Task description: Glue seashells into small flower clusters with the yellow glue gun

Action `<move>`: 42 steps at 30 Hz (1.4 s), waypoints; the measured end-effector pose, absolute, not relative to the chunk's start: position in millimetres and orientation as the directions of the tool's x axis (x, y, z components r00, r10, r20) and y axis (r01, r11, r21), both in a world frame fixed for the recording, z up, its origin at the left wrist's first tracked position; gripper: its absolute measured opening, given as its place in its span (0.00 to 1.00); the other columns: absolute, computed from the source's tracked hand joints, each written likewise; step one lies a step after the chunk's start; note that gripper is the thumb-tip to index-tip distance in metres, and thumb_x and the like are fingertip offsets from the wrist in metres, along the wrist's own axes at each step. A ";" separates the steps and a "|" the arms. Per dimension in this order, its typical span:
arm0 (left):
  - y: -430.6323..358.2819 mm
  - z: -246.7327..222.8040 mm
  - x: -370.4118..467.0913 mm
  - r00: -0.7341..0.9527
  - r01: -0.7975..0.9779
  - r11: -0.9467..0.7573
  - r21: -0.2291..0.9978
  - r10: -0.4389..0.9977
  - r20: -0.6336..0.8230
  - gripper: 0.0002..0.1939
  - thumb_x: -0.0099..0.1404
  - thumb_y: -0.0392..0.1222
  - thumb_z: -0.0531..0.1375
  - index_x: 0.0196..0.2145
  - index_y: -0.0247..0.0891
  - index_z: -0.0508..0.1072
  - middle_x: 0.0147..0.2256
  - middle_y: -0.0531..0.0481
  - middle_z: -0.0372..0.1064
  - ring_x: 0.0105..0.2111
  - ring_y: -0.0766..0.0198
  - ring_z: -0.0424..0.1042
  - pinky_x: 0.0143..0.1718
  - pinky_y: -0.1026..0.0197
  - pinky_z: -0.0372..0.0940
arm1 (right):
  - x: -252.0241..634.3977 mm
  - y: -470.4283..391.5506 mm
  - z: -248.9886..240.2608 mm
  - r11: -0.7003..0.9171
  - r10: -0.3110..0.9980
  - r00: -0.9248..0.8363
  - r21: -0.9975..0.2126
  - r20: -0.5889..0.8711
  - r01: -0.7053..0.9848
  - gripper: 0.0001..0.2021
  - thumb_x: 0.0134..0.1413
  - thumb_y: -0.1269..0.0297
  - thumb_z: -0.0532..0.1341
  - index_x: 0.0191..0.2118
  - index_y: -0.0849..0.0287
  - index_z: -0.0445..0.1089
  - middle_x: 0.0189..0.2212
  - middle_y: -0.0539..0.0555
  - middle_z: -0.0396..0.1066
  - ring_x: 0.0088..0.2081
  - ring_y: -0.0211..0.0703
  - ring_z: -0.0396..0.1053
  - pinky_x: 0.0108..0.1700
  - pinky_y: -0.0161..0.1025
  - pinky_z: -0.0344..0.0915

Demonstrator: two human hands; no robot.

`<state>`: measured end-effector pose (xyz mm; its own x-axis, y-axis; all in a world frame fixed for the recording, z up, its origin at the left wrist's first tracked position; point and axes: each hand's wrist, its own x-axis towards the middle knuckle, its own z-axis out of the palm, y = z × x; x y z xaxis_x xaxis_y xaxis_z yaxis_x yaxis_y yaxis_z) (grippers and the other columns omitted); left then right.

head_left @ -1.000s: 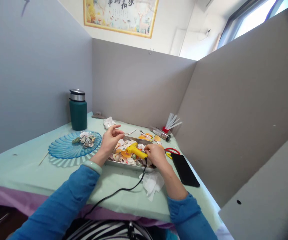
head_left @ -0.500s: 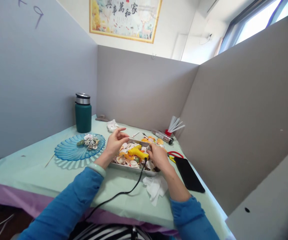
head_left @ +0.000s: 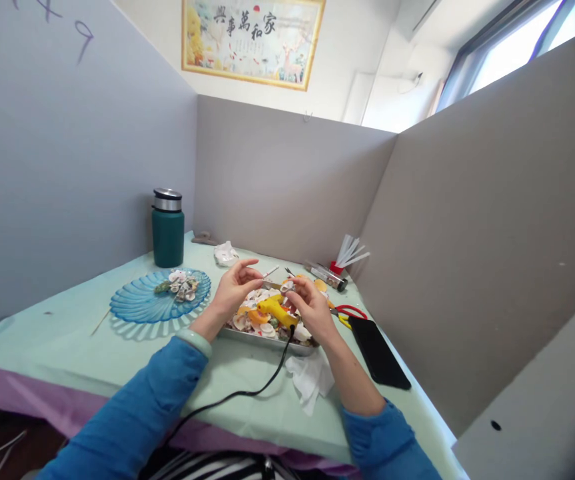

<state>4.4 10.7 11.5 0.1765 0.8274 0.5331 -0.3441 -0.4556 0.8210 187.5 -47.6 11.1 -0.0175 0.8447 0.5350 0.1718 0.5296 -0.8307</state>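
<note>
My right hand (head_left: 314, 308) pinches a small pale seashell (head_left: 288, 287) above the far side of a metal tray (head_left: 254, 339). At the tray's left, my left hand (head_left: 236, 288) has thumb and fingers drawn together, its index finger stretched out; whatever it holds, if anything, is too small to make out. Seashells (head_left: 267, 330) in white and orange fill the tray. On top of them lies a yellow glue gun (head_left: 278, 310), its black cord (head_left: 247, 393) running down over the table's front edge. A thin white stick (head_left: 270, 271) shows just beyond my left fingertips.
A blue scalloped plate (head_left: 134, 300) with a shell cluster (head_left: 182, 285) stands left, before a green bottle (head_left: 168, 230). To the right are a black phone (head_left: 380, 352), red-and-yellow-handled pliers (head_left: 350, 312), glue sticks (head_left: 351, 252) and a clear tube (head_left: 327, 275). A crumpled tissue (head_left: 311, 380) lies in front.
My right hand has risen from the shells beside the glue gun and now holds up a seashell. My left hand has shifted slightly right, its thumb and fingers still together.
</note>
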 end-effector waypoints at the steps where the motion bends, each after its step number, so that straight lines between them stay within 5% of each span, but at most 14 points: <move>1: 11.2 11.0 4.8 0.175 -0.345 -0.463 0.816 0.823 0.541 0.26 0.49 0.38 0.66 0.46 0.36 0.66 0.29 0.53 0.70 0.30 0.67 0.71 0.36 0.62 0.66 | 186.5 -46.8 14.7 0.517 0.854 -0.034 -0.843 0.518 0.150 0.14 0.52 0.59 0.60 0.44 0.58 0.63 0.28 0.49 0.68 0.27 0.37 0.67 0.26 0.34 0.64; 6: 12.1 10.3 5.8 0.141 -0.318 -0.504 0.803 0.813 0.565 0.25 0.49 0.37 0.66 0.46 0.36 0.66 0.29 0.53 0.70 0.30 0.67 0.71 0.37 0.61 0.66 | 183.0 -42.5 34.5 0.462 0.885 -0.083 -0.887 0.459 0.022 0.16 0.48 0.59 0.63 0.42 0.57 0.64 0.34 0.52 0.68 0.34 0.41 0.70 0.28 0.34 0.67; 13: 12.4 9.6 6.9 0.099 -0.257 -0.552 0.793 0.802 0.590 0.24 0.51 0.38 0.64 0.46 0.36 0.65 0.29 0.53 0.70 0.30 0.66 0.71 0.37 0.61 0.66 | 178.9 -43.6 24.2 0.317 0.915 -0.162 -0.907 0.369 -0.277 0.18 0.43 0.63 0.66 0.43 0.55 0.67 0.33 0.50 0.68 0.33 0.38 0.68 0.30 0.33 0.67; 27: 12.7 3.8 10.3 0.062 -0.169 -0.611 0.773 0.776 0.627 0.24 0.53 0.39 0.63 0.48 0.36 0.65 0.30 0.51 0.70 0.31 0.65 0.71 0.37 0.60 0.67 | 178.3 -38.9 12.7 0.295 0.936 -0.067 -0.876 0.345 -0.381 0.18 0.41 0.59 0.67 0.41 0.56 0.67 0.34 0.51 0.68 0.28 0.35 0.64 0.26 0.32 0.62; 34: 10.9 2.9 9.0 0.052 -0.025 -0.650 0.760 0.758 0.650 0.22 0.55 0.39 0.62 0.48 0.38 0.66 0.30 0.50 0.71 0.32 0.63 0.72 0.37 0.59 0.67 | 172.1 -33.9 3.9 0.509 0.846 0.125 -0.854 0.519 0.106 0.16 0.45 0.61 0.64 0.42 0.59 0.68 0.25 0.48 0.67 0.23 0.35 0.62 0.27 0.34 0.62; 38: 9.2 3.0 8.6 0.055 0.027 -0.670 0.742 0.742 0.668 0.21 0.55 0.39 0.61 0.48 0.39 0.66 0.31 0.50 0.72 0.32 0.63 0.72 0.38 0.60 0.67 | 167.2 -37.7 1.0 0.583 0.702 0.125 -0.667 0.701 0.464 0.13 0.49 0.63 0.62 0.42 0.58 0.70 0.34 0.53 0.69 0.28 0.38 0.65 0.34 0.37 0.66; 42: 6.1 4.3 8.9 0.061 0.053 -0.686 0.726 0.728 0.683 0.20 0.55 0.38 0.61 0.47 0.39 0.67 0.31 0.51 0.72 0.31 0.64 0.72 0.38 0.60 0.67 | 163.6 -45.0 1.4 0.587 0.651 0.044 -0.539 0.758 0.604 0.12 0.54 0.65 0.58 0.45 0.57 0.69 0.41 0.56 0.68 0.28 0.37 0.65 0.37 0.38 0.66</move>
